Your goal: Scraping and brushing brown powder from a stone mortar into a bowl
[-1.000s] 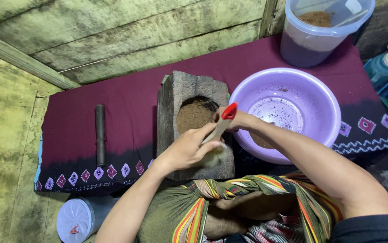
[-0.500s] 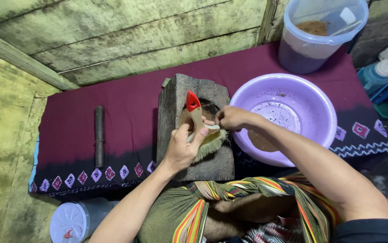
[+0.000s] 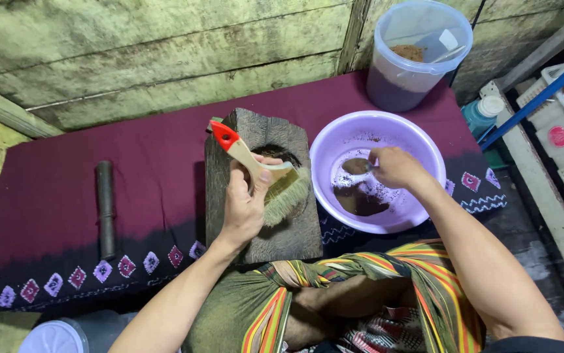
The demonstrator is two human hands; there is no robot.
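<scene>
Pestle (image 3: 105, 209) lies idle on maroon cloth (image 3: 151, 163) | left hand (image 3: 246, 206) grips brush (image 3: 262, 173) over stone mortar (image 3: 262, 189) | right hand (image 3: 396, 168), moved off the mortar, now tips spoon (image 3: 358, 165) of brown powder into purple basin (image 3: 376, 171); transfer underway

- Grinding block (image 3: 256, 196): rough, weathered, matt wood.
- Paintbrush (image 3: 263, 173): pale wooden handle with a glossy red tip, coarse straw-coloured bristles.
- Basin (image 3: 334, 140): smooth, glossy lilac plastic.
- Table cloth (image 3: 131, 176): matt maroon woven fabric.
- Pestle (image 3: 105, 209): dark, possibly metal.
</scene>
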